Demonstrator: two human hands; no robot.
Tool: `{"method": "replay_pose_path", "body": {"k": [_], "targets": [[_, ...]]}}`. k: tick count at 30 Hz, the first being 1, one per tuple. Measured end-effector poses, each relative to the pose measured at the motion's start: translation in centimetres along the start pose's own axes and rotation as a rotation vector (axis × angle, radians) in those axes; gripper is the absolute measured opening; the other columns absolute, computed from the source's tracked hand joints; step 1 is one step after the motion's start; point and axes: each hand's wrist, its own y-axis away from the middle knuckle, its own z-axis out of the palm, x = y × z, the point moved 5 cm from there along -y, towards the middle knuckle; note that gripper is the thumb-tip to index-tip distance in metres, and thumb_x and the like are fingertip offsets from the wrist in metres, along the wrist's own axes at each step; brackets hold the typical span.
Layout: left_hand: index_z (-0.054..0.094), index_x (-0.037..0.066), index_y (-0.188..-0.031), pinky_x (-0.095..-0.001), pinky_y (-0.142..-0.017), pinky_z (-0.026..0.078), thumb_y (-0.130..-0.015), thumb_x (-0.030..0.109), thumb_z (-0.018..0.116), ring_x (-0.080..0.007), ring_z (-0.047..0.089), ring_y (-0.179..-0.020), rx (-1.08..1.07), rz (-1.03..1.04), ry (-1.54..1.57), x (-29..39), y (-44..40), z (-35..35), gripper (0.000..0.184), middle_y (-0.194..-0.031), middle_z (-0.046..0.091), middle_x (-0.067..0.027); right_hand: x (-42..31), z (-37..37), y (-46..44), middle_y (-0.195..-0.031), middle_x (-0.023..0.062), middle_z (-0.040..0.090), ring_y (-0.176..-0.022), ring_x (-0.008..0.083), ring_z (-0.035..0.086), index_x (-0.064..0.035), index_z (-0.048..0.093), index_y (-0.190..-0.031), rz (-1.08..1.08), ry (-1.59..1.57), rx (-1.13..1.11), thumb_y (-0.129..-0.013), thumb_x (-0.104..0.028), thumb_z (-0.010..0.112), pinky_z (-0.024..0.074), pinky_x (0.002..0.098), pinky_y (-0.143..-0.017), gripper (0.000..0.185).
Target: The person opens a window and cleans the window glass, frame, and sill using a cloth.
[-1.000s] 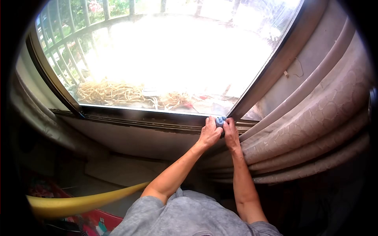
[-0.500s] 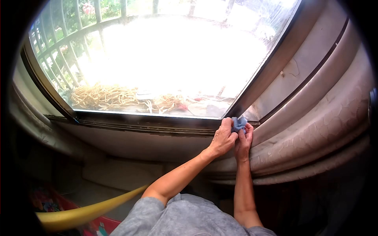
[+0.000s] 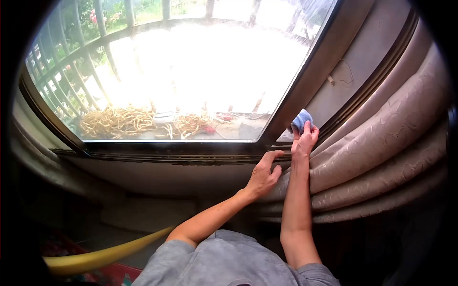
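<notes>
A bunched blue cloth [image 3: 302,119] is in my right hand [image 3: 305,139], whose fingers grip it from below. The cloth is up against the gap to the right of the dark window frame [image 3: 305,90], just above the lower track. My left hand [image 3: 264,175] holds nothing; its thumb and fingers are apart, with the index finger reaching close to the dark window track [image 3: 191,155]. The window glass [image 3: 191,71] is very bright in its middle.
Behind the glass lie tangled straw-coloured strands [image 3: 117,121] and curved metal bars [image 3: 86,45]. A gathered beige curtain [image 3: 372,157] hangs at the right. A yellow curved band [image 3: 105,250] crosses the lower left, near a red item [image 3: 119,272].
My left hand has let go of the blue cloth and drawn down and left. My right hand has carried the cloth up and slightly right. The view has shifted a little.
</notes>
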Motion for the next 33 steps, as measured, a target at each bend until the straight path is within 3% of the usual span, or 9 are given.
{"method": "replay_pose_path", "body": {"k": [7,11,14,16,18,21,24,29,33], "targets": [[0.056,0.0,-0.12,-0.033,-0.09,0.052,-0.092,0.002,0.051,-0.0221,0.067,-0.101,-0.09,-0.261,0.018,-2.9,4.5,-1.4,0.029,-0.104,0.069,-0.0146,-5.0,-3.0,5.2,-0.112,0.0094,0.058,-0.1,0.0194,0.058,-0.0051,0.047,-0.116,-0.185,-0.078,0.04,-0.099,-0.018,0.059,0.0514,0.0369,-0.088,0.025],[0.056,0.0,-0.12,-0.0311,-0.086,0.053,-0.093,0.001,0.049,-0.0203,0.067,-0.099,-0.096,-0.346,0.015,-5.2,6.1,-0.7,0.028,-0.103,0.069,-0.0139,-6.3,-4.4,7.3,-0.114,0.0095,0.054,-0.103,0.0187,0.052,-0.0005,0.044,-0.125,-0.602,0.579,0.109,-0.1,-0.019,0.058,0.0436,0.0313,-0.095,0.034],[0.056,0.0,-0.12,-0.0303,-0.084,0.054,-0.094,0.0,0.047,-0.0195,0.067,-0.097,-0.084,-0.351,0.017,-5.8,6.8,-0.4,0.028,-0.104,0.068,-0.0137,-2.1,-4.4,7.1,-0.112,0.0178,0.062,-0.114,0.0323,0.055,-0.0005,0.055,-0.12,-0.327,1.169,-0.24,-0.089,-0.024,0.068,0.0403,0.0415,-0.101,0.041],[0.056,0.001,-0.12,-0.0302,-0.083,0.054,-0.094,-0.001,0.047,-0.0193,0.067,-0.096,-0.059,-0.34,0.025,-5.6,7.3,-0.7,0.028,-0.104,0.068,-0.0135,0.4,-3.0,8.8,-0.107,0.0178,0.065,-0.111,0.034,0.057,-0.0024,0.059,-0.113,-0.719,1.69,-0.37,-0.082,-0.028,0.071,0.0407,0.0441,-0.097,0.043],[0.056,0.001,-0.12,-0.0304,-0.082,0.054,-0.093,-0.003,0.047,-0.019,0.068,-0.095,-0.024,-0.366,0.037,-5.3,7.5,-1.5,0.028,-0.105,0.067,-0.0133,1.7,-2.3,8.2,-0.098,0.0136,0.066,-0.099,0.0296,0.059,-0.0048,0.06,-0.097,-0.738,1.793,-0.378,-0.08,-0.025,0.071,0.0423,0.0437,-0.09,0.029],[0.058,0.001,-0.118,-0.0307,-0.083,0.053,-0.09,-0.006,0.05,-0.0208,0.068,-0.094,0.115,-0.186,-0.218,-3.7,6.9,-4.6,0.03,-0.104,0.066,-0.0121,2.3,-2.2,7.9,-0.09,0.0165,0.066,-0.091,0.0339,0.06,-0.0039,0.058,-0.094,-0.642,1.58,-0.451,-0.083,-0.02,0.068,0.0442,0.0454,-0.085,0.022],[0.059,-0.001,-0.114,-0.0429,-0.096,0.046,-0.08,-0.009,0.049,-0.036,0.059,-0.109,0.26,0.134,-0.544,-1.2,5.1,-7.4,0.036,-0.112,0.062,-0.0183,3.0,-1.2,10.5,-0.088,0.0237,0.064,-0.088,0.0433,0.059,-0.0009,0.057,-0.093,-0.516,1.321,-0.392,-0.088,-0.02,0.063,0.0451,0.0511,-0.079,0.021],[0.059,-0.002,-0.117,-0.0439,-0.103,0.042,-0.081,-0.007,0.05,-0.0373,0.054,-0.118,0.293,0.043,-0.6,-2.4,4.0,-9.7,0.037,-0.122,0.059,-0.0209,1.3,-3.6,10.1,-0.087,0.0009,0.061,-0.078,0.0086,0.053,0.0017,0.058,-0.103,-0.08,0.439,-0.176,-0.102,-0.021,0.053,0.0461,0.0259,-0.072,0.023],[0.058,-0.002,-0.118,-0.0448,-0.104,0.042,-0.082,-0.006,0.05,-0.038,0.054,-0.118,0.287,0.031,-0.619,-2.4,4.2,-9.5,0.037,-0.122,0.059,-0.0217,1.4,-1.4,14.3,-0.093,0.0223,0.063,-0.084,0.043,0.059,-0.0017,0.059,-0.102,-0.376,1.024,-0.359,-0.092,-0.02,0.064,0.0487,0.0427,-0.08,0.022]]}}
